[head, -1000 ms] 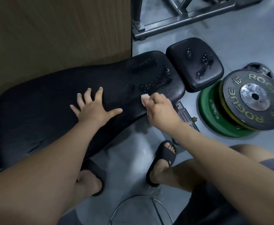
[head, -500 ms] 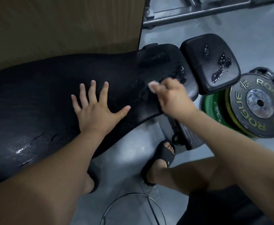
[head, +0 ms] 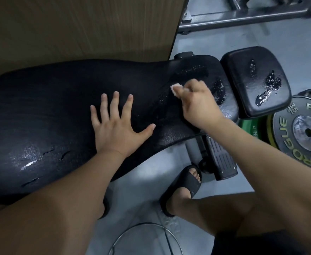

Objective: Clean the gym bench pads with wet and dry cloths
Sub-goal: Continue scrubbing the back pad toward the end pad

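Left hand (head: 117,128) flat on bench pad (head: 49,107); right hand (head: 197,103) pinches cloth (head: 176,87).

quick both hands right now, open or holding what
left hand: open, fingers spread, pressing flat on the long bench pad
right hand: closed around a small white cloth, on the pad

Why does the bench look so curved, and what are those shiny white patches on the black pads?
Head view: the wide-angle lens bows the long pad; the white patches are light glinting off wet streaks on it and the seat pad; the right hand gripping the cloth is slightly blurred, the flat left hand sharper.
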Motion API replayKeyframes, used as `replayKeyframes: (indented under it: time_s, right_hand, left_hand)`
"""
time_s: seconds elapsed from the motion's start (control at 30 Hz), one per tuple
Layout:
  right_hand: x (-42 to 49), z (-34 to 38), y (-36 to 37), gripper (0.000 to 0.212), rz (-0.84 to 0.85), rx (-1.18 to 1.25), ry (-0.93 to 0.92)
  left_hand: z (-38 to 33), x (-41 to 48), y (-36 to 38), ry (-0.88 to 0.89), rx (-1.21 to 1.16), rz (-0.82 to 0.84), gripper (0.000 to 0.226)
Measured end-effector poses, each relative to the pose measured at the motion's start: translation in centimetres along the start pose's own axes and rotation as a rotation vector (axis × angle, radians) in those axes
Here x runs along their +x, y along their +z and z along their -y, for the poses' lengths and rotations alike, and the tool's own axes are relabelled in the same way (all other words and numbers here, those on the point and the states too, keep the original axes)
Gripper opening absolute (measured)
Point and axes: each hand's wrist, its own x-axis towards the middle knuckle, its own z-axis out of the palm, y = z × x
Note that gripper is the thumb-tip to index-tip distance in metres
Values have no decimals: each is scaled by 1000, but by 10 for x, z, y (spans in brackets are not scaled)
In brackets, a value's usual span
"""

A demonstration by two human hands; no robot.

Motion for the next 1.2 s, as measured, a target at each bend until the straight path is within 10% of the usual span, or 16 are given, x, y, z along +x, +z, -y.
replayKeyframes:
  time_s: [0.23, 0.43, 0.67, 0.9, 1.2]
  right_hand:
    - [-33, 16, -14, 49, 198, 94, -434]
    - [34, 21, 7, 42, 33, 20, -138]
    - [-42, 27, -13, 53, 271, 134, -456]
    - [27, 41, 11, 45, 78, 61, -200]
    - [-17, 51, -6, 48, 230, 68, -481]
  left_hand:
    - [0, 1, 1, -3, 12, -27, 104]
    - [0, 1, 1, -6, 19, -21, 103]
    - [1, 1, 0, 0, 5, -28, 103]
    - [9, -2, -6, 42, -62, 16, 100]
    - [52, -19, -8, 241, -28, 27, 103]
